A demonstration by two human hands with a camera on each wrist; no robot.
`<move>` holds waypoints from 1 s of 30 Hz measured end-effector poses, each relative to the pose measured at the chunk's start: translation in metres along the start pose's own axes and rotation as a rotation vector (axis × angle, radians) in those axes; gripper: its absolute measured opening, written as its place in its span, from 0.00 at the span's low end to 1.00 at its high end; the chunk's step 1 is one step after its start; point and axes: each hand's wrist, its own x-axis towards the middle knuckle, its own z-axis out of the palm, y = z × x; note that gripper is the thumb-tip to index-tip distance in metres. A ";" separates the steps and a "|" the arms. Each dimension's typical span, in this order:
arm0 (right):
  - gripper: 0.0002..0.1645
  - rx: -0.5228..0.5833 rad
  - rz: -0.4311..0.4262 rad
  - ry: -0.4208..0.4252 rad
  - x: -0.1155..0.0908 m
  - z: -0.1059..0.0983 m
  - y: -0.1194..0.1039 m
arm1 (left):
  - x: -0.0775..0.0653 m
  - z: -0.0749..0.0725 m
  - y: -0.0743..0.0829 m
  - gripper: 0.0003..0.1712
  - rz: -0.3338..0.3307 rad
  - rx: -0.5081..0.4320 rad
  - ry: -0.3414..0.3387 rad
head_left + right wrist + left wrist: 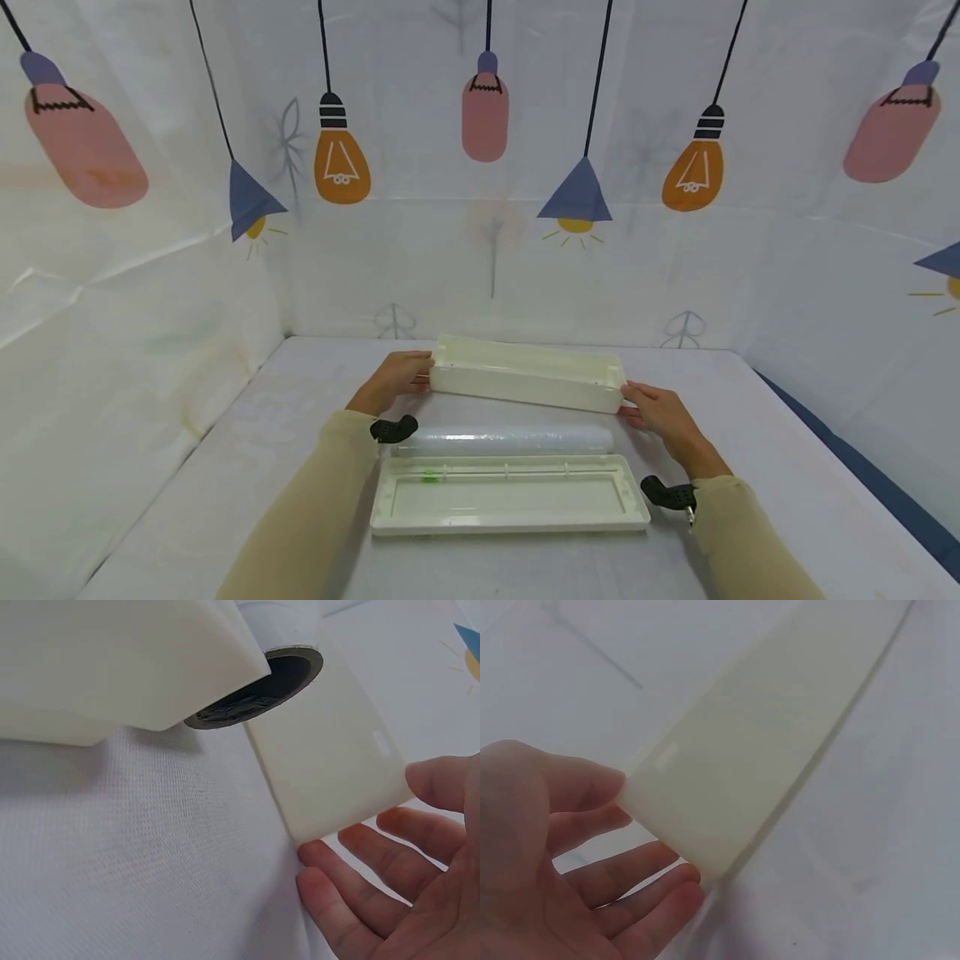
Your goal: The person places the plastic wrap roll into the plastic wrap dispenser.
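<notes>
A long cream plastic box (525, 390) is tilted at the far side of the table, its hollow inside facing up. My left hand (392, 382) holds its left end. In the left wrist view the thumb lies at one corner and the fingertips (686, 874) along the end wall. At the opposite end, my right hand (663, 417) holds the box with thumb and fingers (397, 859) spread over that end wall. A clear plastic film roll (510, 439) lies between the box and a cream lid (510, 528) nearer me; its dark hollow core shows in the right wrist view.
Along the lid's far side runs a rail with a small green slider (430, 477). White cloth covers the table (480, 575). A white curtain (420, 258) printed with lamps hangs behind and at both sides. Each wrist bears a black camera mount (667, 493).
</notes>
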 end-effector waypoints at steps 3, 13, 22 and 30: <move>0.37 -0.009 0.000 0.002 0.001 -0.001 0.000 | -0.002 0.000 0.001 0.27 -0.010 -0.003 0.014; 0.38 -0.028 0.029 0.008 0.002 0.000 0.003 | 0.001 -0.001 -0.004 0.26 -0.006 -0.027 -0.012; 0.38 0.000 0.031 0.010 0.001 -0.002 0.003 | -0.002 -0.001 -0.003 0.27 0.016 -0.060 -0.035; 0.39 0.035 0.020 0.031 -0.001 -0.003 0.003 | -0.009 0.000 0.002 0.27 0.055 -0.052 -0.054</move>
